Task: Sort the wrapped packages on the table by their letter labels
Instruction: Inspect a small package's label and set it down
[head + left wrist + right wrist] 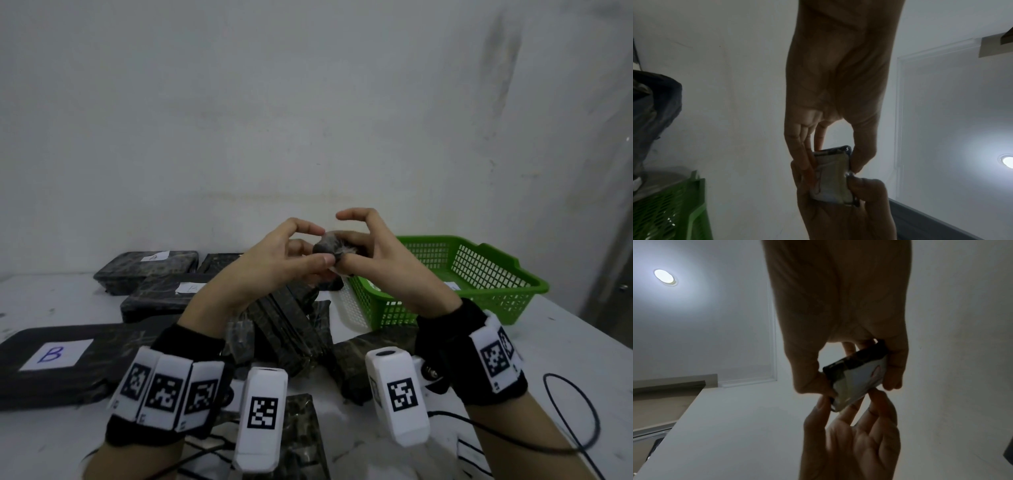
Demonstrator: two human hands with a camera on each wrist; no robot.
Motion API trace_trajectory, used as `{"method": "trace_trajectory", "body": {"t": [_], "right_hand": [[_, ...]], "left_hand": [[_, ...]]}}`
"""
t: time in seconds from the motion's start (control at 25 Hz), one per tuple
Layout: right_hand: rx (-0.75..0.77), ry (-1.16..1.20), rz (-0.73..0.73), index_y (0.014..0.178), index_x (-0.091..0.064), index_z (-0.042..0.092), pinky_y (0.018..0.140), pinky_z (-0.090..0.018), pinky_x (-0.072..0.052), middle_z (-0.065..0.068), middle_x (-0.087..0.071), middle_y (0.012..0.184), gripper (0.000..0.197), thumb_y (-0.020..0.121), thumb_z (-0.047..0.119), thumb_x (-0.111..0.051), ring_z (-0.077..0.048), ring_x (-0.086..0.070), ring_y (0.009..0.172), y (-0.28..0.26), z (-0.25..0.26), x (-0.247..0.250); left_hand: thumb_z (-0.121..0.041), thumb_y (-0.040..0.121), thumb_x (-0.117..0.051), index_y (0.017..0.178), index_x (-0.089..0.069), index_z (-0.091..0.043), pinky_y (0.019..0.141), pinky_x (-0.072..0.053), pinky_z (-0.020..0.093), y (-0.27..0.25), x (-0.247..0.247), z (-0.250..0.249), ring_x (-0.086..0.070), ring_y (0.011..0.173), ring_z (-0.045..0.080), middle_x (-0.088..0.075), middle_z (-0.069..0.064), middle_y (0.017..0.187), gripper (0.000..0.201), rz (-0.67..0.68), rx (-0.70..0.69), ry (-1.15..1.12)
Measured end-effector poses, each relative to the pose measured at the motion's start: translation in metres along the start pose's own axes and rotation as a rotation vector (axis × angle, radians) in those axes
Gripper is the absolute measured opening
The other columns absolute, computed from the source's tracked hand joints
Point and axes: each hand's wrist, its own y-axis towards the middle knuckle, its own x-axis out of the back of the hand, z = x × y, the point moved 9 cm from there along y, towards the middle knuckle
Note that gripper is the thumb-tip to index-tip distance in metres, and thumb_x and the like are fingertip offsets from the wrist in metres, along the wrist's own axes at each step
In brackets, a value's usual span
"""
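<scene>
You hold a small dark-wrapped package up above the tabletop, pinched between both hands. Your left hand grips one end with thumb and fingers; your right hand pinches the other end, its index finger lifted free. A white label shows on its underside, its letter unreadable. Below lies a heap of dark packages; a package marked B sits at the left, and a green basket to the right.
</scene>
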Motion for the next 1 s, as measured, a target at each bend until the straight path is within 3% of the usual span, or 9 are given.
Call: {"method": "trace_trajectory", "body": {"t": [0.12,0.24,0.36,0.48,0.6,0.72,0.8,0.92,1.0], "right_hand": [[-0.015,-0.016,-0.078,0.132,-0.030,0.020,0.094,-0.027,-0.050,0.001,-0.051,0.129,0.073,0.075,-0.002,-0.069,-0.013,-0.057,0.113,0.001,-0.001,0.012],[-0.024,-0.066,-0.177,0.126,-0.047,0.010,0.094,-0.028,-0.050,-0.004,-0.055,0.124,0.064,0.070,0.001,-0.075,-0.015,-0.061,0.106,0.002,-0.001,0.023],[-0.007,0.034,-0.117,0.117,-0.054,0.009,0.085,-0.022,-0.053,-0.007,-0.064,0.110,0.045,0.075,-0.001,-0.065,-0.015,-0.064,0.096,0.003,0.003,0.020],[-0.016,0.400,-0.007,0.123,-0.048,0.003,0.088,-0.030,-0.054,-0.014,-0.064,0.115,0.060,0.063,0.004,-0.043,-0.022,-0.063,0.104,0.003,0.002,0.015],[-0.022,0.591,0.101,0.121,-0.050,0.004,0.088,-0.035,-0.054,-0.024,-0.057,0.121,0.062,0.061,0.003,-0.036,-0.032,-0.058,0.107,0.000,0.005,0.003],[0.037,0.451,0.045,0.112,-0.056,0.013,0.089,-0.035,-0.050,-0.014,-0.058,0.120,0.048,0.065,0.015,-0.044,-0.025,-0.057,0.107,0.002,0.009,0.009],[0.140,0.248,-0.030,0.103,-0.062,0.022,0.092,-0.034,-0.046,-0.002,-0.062,0.115,0.035,0.070,0.023,-0.051,-0.017,-0.056,0.109,0.001,0.017,0.018],[0.260,0.105,-0.034,0.098,-0.066,0.020,0.092,-0.028,-0.050,0.001,-0.068,0.101,0.024,0.076,0.012,-0.069,-0.014,-0.062,0.101,-0.003,0.027,0.014],[0.296,0.058,-0.104,0.094,-0.067,0.015,0.085,-0.021,-0.052,0.003,-0.070,0.090,0.022,0.076,0.003,-0.068,-0.009,-0.065,0.090,-0.004,0.029,0.016]], "left_hand": [[-0.021,0.075,-0.068,0.104,-0.050,-0.019,0.090,-0.053,0.038,0.001,-0.002,-0.003,-0.067,0.088,0.025,-0.065,0.016,0.104,0.034,0.004,-0.039,-0.027],[-0.020,0.078,-0.062,0.099,-0.051,-0.014,0.090,-0.053,0.040,0.002,-0.001,-0.006,-0.068,0.086,0.024,-0.067,0.013,0.101,0.025,-0.028,-0.081,-0.021],[-0.034,0.071,-0.059,0.093,-0.053,-0.017,0.078,-0.056,0.026,0.001,0.002,-0.011,-0.067,0.079,0.011,-0.068,0.003,0.086,0.029,-0.048,-0.113,-0.048],[-0.036,0.072,-0.058,0.099,-0.054,-0.030,0.069,-0.052,0.017,0.001,0.007,-0.014,-0.062,0.077,-0.002,-0.061,-0.001,0.095,0.029,-0.073,-0.165,0.021],[-0.028,0.076,-0.063,0.097,-0.059,-0.030,0.070,-0.053,0.019,0.001,0.002,-0.018,-0.065,0.080,0.001,-0.063,-0.003,0.097,0.022,-0.047,-0.236,0.000],[-0.019,0.072,-0.073,0.079,-0.063,-0.027,0.079,-0.055,0.024,0.001,0.010,-0.023,-0.066,0.082,0.005,-0.066,-0.012,0.091,0.016,-0.107,-0.289,-0.052],[-0.021,0.068,-0.069,0.078,-0.059,-0.021,0.080,-0.053,0.018,0.000,0.020,-0.027,-0.066,0.081,0.001,-0.067,-0.012,0.092,0.015,-0.191,-0.327,-0.026],[-0.023,0.068,-0.069,0.079,-0.059,-0.017,0.069,-0.049,0.013,-0.003,0.021,-0.032,-0.064,0.069,-0.001,-0.068,-0.013,0.070,0.016,-0.201,-0.355,0.037],[-0.024,0.068,-0.073,0.078,-0.060,-0.019,0.064,-0.049,0.015,-0.004,0.015,-0.032,-0.063,0.065,0.001,-0.065,-0.014,0.065,0.017,-0.178,-0.344,0.084]]}}
